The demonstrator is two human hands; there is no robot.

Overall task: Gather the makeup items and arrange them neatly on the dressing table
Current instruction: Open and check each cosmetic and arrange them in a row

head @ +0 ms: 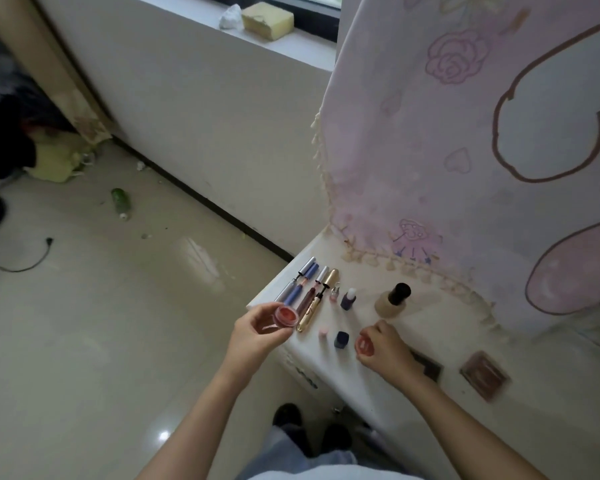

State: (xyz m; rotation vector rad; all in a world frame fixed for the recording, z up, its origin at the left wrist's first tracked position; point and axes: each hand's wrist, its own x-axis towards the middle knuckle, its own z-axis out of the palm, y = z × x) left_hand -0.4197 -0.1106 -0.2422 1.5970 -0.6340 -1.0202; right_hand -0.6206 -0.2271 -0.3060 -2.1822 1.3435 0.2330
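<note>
Left of the foundation bottle [394, 301], the left hand [253, 337] grips an open pink jar [285, 315] at the worktop [541, 427] edge, touching the near end of the row of tubes [309, 289]. Just below the bottle, the right hand [385, 348] pinches a round pink lid [363, 344]. A brown palette [484, 374] lies to the bottle's lower right.

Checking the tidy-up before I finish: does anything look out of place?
The red jar in the left hand is open; the right hand holds what looks like its lid. A pink cap and a dark blue cap stand loose on the dressing table, capping nothing. A green bottle lies on the floor.
</note>
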